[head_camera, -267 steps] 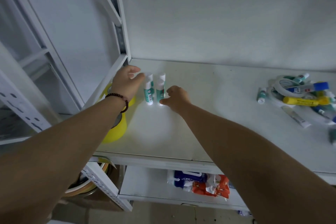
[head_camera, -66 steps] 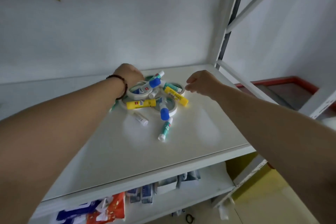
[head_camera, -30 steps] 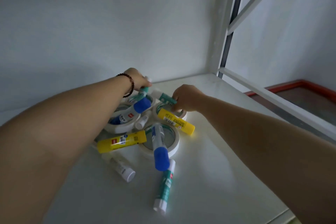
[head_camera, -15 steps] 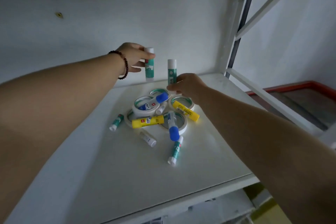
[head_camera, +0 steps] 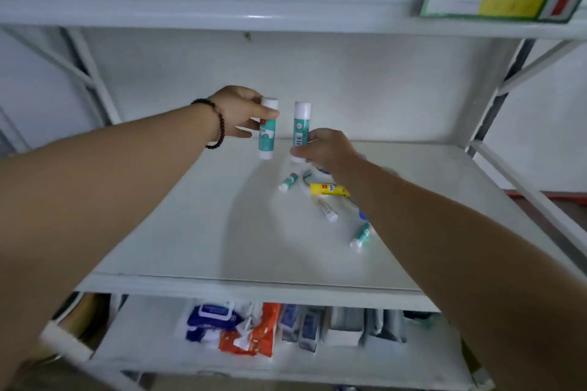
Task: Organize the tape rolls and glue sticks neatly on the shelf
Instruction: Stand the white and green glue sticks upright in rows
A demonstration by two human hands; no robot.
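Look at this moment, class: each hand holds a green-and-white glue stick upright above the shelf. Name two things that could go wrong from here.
1. The left hand pinches its glue stick near the top only, so the stick could swing or slip when set down.
2. The right forearm hangs over the loose pile, close above the yellow glue stick and a small white one. Drawing back low could sweep them along the shelf towards its front edge.

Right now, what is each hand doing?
Left hand: grips the left teal glue stick, upright.
Right hand: grips the right teal glue stick, upright.
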